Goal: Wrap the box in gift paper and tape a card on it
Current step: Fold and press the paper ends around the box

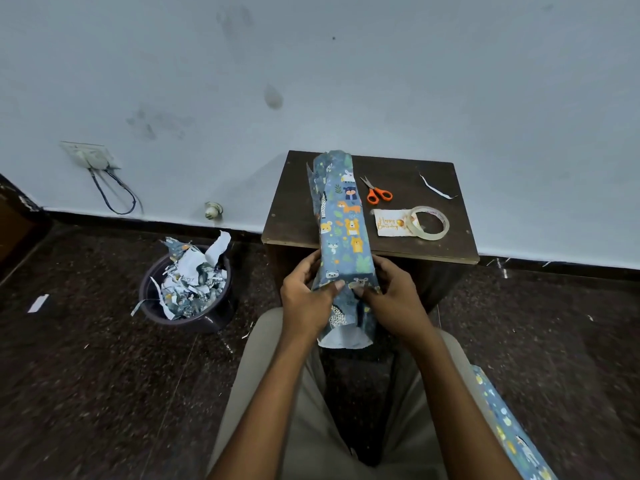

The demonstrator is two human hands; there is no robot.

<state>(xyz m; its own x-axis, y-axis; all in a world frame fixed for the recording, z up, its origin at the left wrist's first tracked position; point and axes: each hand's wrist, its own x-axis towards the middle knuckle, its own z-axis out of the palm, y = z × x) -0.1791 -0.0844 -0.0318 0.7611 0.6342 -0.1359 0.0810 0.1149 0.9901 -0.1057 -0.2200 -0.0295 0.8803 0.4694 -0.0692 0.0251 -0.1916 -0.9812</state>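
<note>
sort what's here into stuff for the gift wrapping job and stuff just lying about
For the job:
wrapped box, held by the left hand and right hand
birthday card
tape roll
scissors
spare gift paper

Lying about:
bin of paper scraps
paper strip
wall socket

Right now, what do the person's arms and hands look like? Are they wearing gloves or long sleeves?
No gloves and no long sleeves. The left hand and right hand are bare, and both forearms are bare as far up as the picture shows. No watch, ring or bracelet shows. The arms are long and slim, coming up from the bottom edge. Under them are light khaki trousers.
</note>
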